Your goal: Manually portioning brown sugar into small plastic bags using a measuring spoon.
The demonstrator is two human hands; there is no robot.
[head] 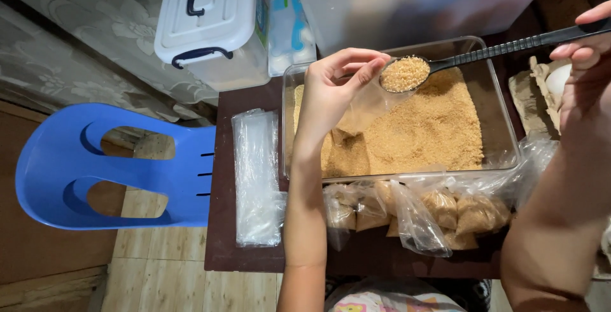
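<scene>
Left hand (pixel 331 92): fingers pinched on the mouth of a small clear bag (pixel 364 109), held over a clear rectangular tub (pixel 503 127) of brown granules (pixel 433 130). Right hand (pixel 582 57): closed on the handle of a black spoon (pixel 503 48), its bowl heaped with granules at the bag's mouth. Filled bags (pixel 439 213): lying together on the dark surface (pixel 223 178) just in front of the tub. Stack of empty clear bags (pixel 256 175): left of the tub. White lidded box (pixel 213 22): behind. Blue plastic chair (pixel 108 165): beside the surface.
</scene>
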